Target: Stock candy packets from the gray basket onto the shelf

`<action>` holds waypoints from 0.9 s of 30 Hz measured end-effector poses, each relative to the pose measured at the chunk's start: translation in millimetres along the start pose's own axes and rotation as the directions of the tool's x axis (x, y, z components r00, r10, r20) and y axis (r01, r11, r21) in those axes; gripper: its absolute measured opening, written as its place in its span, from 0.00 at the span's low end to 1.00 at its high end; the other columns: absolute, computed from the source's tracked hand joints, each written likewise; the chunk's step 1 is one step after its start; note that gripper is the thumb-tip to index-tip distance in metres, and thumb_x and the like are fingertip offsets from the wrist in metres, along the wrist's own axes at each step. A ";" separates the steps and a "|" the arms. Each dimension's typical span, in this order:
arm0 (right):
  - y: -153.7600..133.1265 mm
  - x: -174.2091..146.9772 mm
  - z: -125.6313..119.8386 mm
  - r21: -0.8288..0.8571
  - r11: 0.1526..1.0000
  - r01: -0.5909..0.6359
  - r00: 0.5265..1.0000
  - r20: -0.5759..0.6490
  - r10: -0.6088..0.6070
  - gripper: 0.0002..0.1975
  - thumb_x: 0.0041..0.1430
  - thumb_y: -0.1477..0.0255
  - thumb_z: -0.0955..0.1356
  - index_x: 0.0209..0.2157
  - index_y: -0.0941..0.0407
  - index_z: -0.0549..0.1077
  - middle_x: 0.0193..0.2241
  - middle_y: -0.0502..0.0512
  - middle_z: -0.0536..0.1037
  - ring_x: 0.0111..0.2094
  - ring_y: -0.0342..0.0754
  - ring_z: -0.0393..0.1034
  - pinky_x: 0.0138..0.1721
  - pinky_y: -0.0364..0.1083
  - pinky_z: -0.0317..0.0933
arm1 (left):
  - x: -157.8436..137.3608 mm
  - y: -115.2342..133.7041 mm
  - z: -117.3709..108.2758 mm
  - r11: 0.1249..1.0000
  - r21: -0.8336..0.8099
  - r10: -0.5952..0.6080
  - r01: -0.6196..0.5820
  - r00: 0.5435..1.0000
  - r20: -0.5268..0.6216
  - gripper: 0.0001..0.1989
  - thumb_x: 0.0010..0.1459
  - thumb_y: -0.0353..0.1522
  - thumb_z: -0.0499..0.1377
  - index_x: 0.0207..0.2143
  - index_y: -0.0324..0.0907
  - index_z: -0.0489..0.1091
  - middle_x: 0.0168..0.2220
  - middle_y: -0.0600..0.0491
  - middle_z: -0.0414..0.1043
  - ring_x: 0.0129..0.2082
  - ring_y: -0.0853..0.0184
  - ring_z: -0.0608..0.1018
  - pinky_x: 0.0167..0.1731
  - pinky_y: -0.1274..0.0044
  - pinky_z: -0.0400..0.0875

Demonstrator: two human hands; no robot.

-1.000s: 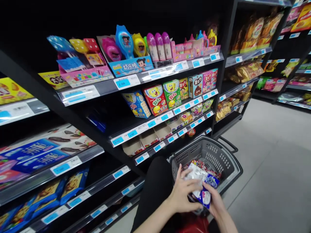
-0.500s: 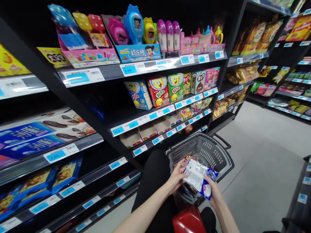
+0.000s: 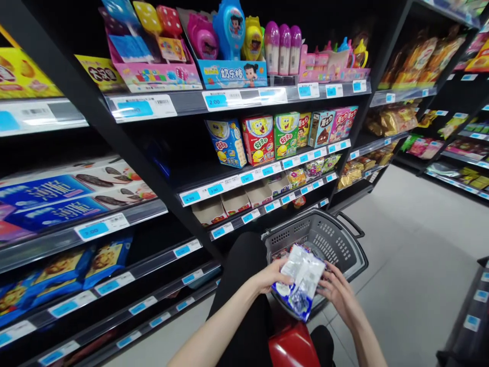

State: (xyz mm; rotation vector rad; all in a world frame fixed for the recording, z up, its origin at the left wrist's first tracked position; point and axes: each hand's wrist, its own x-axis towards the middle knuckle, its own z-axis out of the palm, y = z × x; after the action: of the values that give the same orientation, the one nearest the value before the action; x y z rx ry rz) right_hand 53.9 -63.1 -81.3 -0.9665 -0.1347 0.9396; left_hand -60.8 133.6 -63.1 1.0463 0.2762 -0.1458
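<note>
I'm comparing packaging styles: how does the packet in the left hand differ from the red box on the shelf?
Shape: the packet is a soft, crinkled pouch, while the red box has flat faces and straight edges.
Colour: the packet shows silvery white and blue; the red box is mainly red.
Pose: the packet is held tilted in the left hand; the red box stands upright on the shelf.
Both carry printing.

Low in the centre of the frame, the packet (image 3: 301, 278) looks like glossy, crinkled plastic film. Just behind, the basket (image 3: 349, 250) is matt, perforated plastic. At bottom centre, the red object (image 3: 294, 347) is smooth and shiny, the trousers (image 3: 244, 275) dull cloth. Mid-frame, the cartons (image 3: 260, 140) look like smooth printed card.
</note>
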 end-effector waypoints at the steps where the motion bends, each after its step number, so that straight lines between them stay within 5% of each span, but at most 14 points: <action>1: -3.1 -1.6 -2.1 -0.031 0.999 -0.015 1.000 0.011 0.015 0.23 0.48 0.64 0.69 0.47 0.49 0.66 0.37 0.54 0.75 0.34 0.49 0.71 0.33 0.49 0.63 | -1.0 -2.0 0.8 0.997 0.043 -0.073 0.071 0.996 0.052 0.27 0.33 0.25 0.67 0.41 0.37 0.69 0.34 0.50 0.74 0.33 0.65 0.75 0.33 0.77 0.68; 4: -5.5 -6.7 -3.5 -0.164 0.982 -0.094 0.986 0.121 0.115 0.27 0.42 0.68 0.72 0.47 0.50 0.67 0.36 0.54 0.75 0.33 0.49 0.70 0.31 0.46 0.62 | -1.0 -6.5 2.5 0.963 0.123 -0.259 0.240 0.952 0.166 0.25 0.31 0.24 0.68 0.38 0.38 0.71 0.31 0.53 0.74 0.30 0.66 0.75 0.32 0.77 0.69; 7: -2.7 -7.4 -3.9 -0.244 0.964 -0.109 0.969 0.191 0.158 0.26 0.40 0.70 0.73 0.45 0.52 0.69 0.33 0.53 0.76 0.32 0.48 0.70 0.32 0.46 0.61 | 1.7 -4.6 1.8 0.967 -0.008 -0.246 0.253 0.945 0.217 0.30 0.36 0.26 0.66 0.46 0.41 0.66 0.39 0.49 0.72 0.37 0.63 0.75 0.38 0.73 0.67; 11: 3.3 1.1 -5.7 -0.204 0.977 0.063 0.997 -0.018 -0.069 0.29 0.44 0.68 0.71 0.50 0.49 0.63 0.31 0.51 0.77 0.30 0.47 0.70 0.31 0.44 0.61 | 6.8 -2.4 4.4 0.930 -0.362 0.092 -0.057 0.993 0.080 0.35 0.48 0.37 0.60 0.57 0.45 0.51 0.48 0.44 0.66 0.46 0.58 0.70 0.46 0.65 0.61; 15: 5.5 6.6 -4.9 -0.309 0.923 0.229 0.952 -0.125 -0.278 0.33 0.44 0.67 0.71 0.53 0.50 0.59 0.35 0.54 0.77 0.34 0.48 0.71 0.36 0.46 0.63 | 12.0 -9.3 11.7 0.898 -0.280 0.321 -0.339 0.941 -0.107 0.50 0.40 0.29 0.66 0.60 0.52 0.40 0.48 0.47 0.67 0.45 0.60 0.71 0.47 0.67 0.60; 20: -3.2 -1.8 0.6 -0.414 0.875 0.251 0.967 0.065 -0.247 0.31 0.45 0.68 0.71 0.52 0.51 0.60 0.35 0.56 0.77 0.34 0.49 0.71 0.37 0.47 0.65 | 18.2 -13.1 10.0 0.925 -0.059 0.350 -0.376 0.902 -0.252 0.47 0.33 0.26 0.68 0.57 0.44 0.52 0.43 0.46 0.71 0.40 0.62 0.73 0.44 0.72 0.63; 27: -3.6 -2.8 -5.3 -0.613 0.749 0.252 0.948 0.003 -0.317 0.14 0.43 0.65 0.70 0.34 0.55 0.76 0.31 0.56 0.79 0.32 0.50 0.72 0.34 0.46 0.65 | 16.1 -11.3 3.7 0.937 0.203 0.336 -0.284 0.890 -0.308 0.24 0.37 0.30 0.67 0.42 0.39 0.72 0.39 0.48 0.74 0.40 0.62 0.73 0.42 0.75 0.63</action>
State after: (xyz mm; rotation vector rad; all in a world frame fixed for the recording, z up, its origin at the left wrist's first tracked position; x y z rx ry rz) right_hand 57.1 -69.3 -81.0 -1.5409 -0.5123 0.5541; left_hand -47.7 125.0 -75.4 1.2544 0.4084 0.3130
